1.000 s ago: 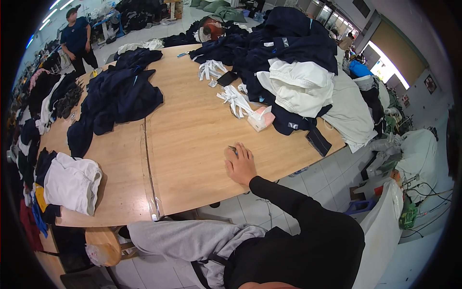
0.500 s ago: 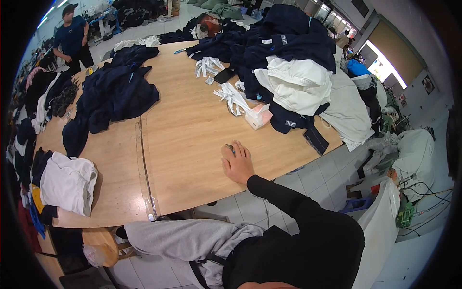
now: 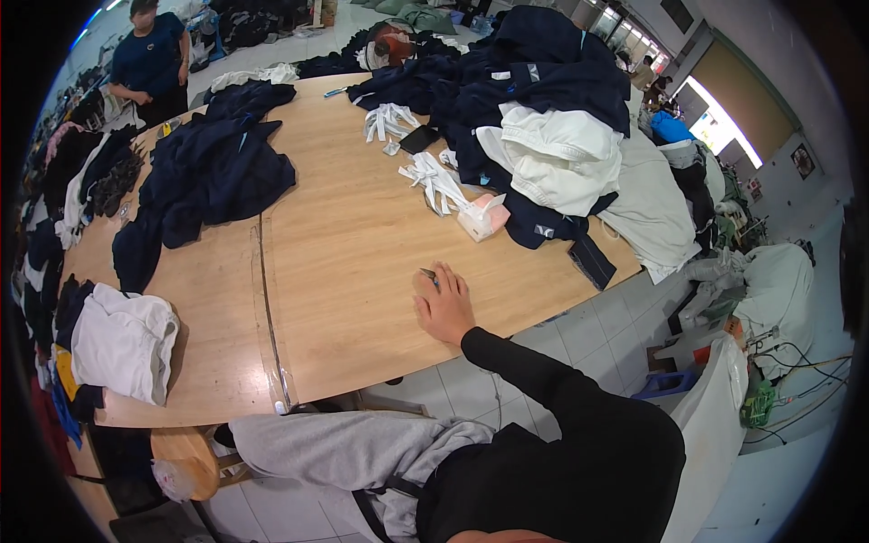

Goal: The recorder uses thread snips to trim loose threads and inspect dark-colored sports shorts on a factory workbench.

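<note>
My right hand (image 3: pixel 444 306), back upward, rests on the wooden table (image 3: pixel 353 262) near its front edge. Its fingers are curled over a small pointed tool (image 3: pixel 429 274); a dark metal tip and a bit of blue show, and the rest is covered by the hand. My left hand is out of view. Beyond the right hand lie a pink-and-white soft packet (image 3: pixel 482 217) and a bunch of white strips (image 3: pixel 433 184). A dark folded piece of cloth (image 3: pixel 592 262) lies at the table's right edge.
Navy garments (image 3: pixel 213 176) lie at the table's left, above a folded white garment (image 3: pixel 125 344). A large navy pile (image 3: pixel 534 68) with white clothing (image 3: pixel 561 154) covers the far right. A wooden stool (image 3: pixel 186 457) stands below the front edge. Another person (image 3: pixel 149 63) stands at the far left.
The view has shifted slightly. The person at the far left has come a little closer and to the right. My right hand stays in place on the table.
</note>
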The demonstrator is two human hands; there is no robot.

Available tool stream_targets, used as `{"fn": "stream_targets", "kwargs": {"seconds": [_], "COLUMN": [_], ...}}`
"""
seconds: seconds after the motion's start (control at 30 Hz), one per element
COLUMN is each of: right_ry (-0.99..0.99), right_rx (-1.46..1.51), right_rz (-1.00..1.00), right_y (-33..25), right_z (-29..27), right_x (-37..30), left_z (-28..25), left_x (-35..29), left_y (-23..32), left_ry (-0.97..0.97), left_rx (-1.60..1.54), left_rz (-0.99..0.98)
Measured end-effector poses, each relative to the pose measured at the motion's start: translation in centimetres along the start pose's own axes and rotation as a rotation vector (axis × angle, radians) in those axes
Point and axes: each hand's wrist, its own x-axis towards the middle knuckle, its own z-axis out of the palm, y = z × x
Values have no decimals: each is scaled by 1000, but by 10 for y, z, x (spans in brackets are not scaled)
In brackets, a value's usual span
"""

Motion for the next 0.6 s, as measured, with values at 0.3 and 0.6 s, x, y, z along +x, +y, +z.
{"fn": "stream_targets", "kwargs": {"seconds": [0.3, 0.6], "right_ry": [-6, -4], "right_rx": [-2, 5], "right_rz": [-1, -10], "right_y": [-1, -2], "right_z": [0, 2], "right_x": [-1, 0], "left_z": [-1, -17], "left_x": [2, 33], "left_y": [69, -14], "left_ry": [-32, -180], "left_rx": [108, 91], "left_rz": [-26, 139]}}
